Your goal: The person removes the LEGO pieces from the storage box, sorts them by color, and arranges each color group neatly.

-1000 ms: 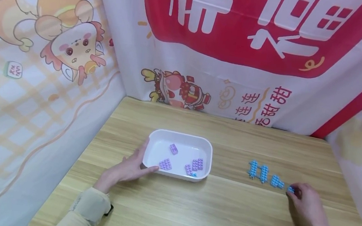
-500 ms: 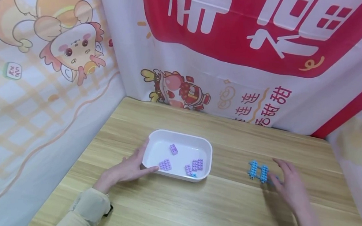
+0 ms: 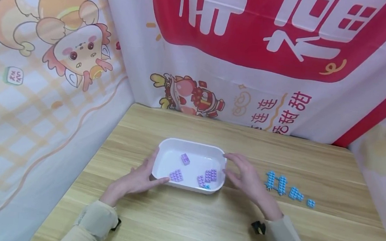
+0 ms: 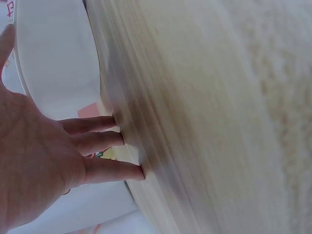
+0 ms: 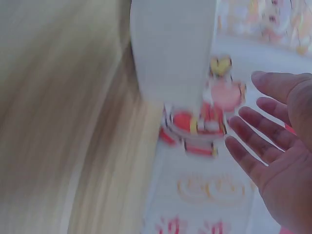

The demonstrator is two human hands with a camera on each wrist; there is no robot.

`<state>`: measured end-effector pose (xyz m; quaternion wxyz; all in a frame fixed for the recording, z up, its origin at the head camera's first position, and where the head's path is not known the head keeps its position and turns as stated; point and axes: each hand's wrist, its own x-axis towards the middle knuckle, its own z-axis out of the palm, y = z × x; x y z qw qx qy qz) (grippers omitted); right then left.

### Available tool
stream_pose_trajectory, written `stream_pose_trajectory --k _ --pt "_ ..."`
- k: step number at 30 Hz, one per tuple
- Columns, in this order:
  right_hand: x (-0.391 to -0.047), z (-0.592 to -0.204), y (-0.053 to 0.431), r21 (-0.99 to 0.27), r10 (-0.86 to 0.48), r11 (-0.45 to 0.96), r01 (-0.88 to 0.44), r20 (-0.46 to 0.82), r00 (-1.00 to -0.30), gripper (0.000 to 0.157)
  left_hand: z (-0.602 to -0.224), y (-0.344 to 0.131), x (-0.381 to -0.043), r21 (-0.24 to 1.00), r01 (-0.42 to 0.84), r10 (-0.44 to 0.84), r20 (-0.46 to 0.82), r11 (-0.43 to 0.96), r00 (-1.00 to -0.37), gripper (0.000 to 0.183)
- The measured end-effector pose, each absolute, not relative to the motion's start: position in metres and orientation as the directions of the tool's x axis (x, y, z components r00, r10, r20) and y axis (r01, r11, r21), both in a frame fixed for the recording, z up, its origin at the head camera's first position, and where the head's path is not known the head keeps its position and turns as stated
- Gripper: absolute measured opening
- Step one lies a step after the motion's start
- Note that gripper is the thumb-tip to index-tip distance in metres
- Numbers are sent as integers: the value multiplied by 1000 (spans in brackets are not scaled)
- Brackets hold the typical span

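A white plastic tray (image 3: 162,143) holds several purple building bricks (image 3: 176,175) and a small blue piece (image 3: 207,187). At its left end is my left hand (image 3: 139,178), thumb over the near rim. The left wrist view shows that hand's straight fingers (image 4: 105,170) reaching down to the table beside the tray wall (image 4: 58,53). My right hand (image 3: 247,179) is at the opposite end, fingertips right at the right rim. In the right wrist view its fingers (image 5: 258,131) are spread and loosely extended, with nothing held.
Right of the tray, blue building bricks lie on the wooden table (image 3: 185,229): a linked pair of long pieces (image 3: 281,185), a small cluster (image 3: 296,193) and a single brick (image 3: 311,203). Printed cloth (image 3: 191,65) hangs behind the table and along both sides.
My right hand has let go of a small blue brick at the far right and swept left over the blue pieces to the tray's right end. The left hand has stayed put.
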<state>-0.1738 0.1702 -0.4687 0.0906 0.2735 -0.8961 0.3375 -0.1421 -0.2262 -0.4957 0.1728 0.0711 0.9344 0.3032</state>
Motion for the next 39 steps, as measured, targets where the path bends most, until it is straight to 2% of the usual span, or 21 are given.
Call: stream_pose_trajectory --k 8,22,28,32,39 --pt "-194 -477 131 -616 -540 561 -552 233 -809 54 -494 -225 -142 598 31 245 -279 801 -929 125" --pt "-221 -484 89 -620 -620 594 -513 54 -783 64 -495 -228 -143 596 30 243 -280 802 -929 126" --pt "-228 -493 63 -584 -657 600 -547 31 -754 62 -496 -228 -143 591 41 245 -270 806 -931 126" --pt "-232 -504 49 -564 -667 603 -564 32 -745 55 -496 -228 -142 592 48 248 -261 804 -933 126" --pt "-231 -508 37 -408 -708 625 -665 61 -703 44 -495 -228 -142 596 44 245 -259 802 -934 125"
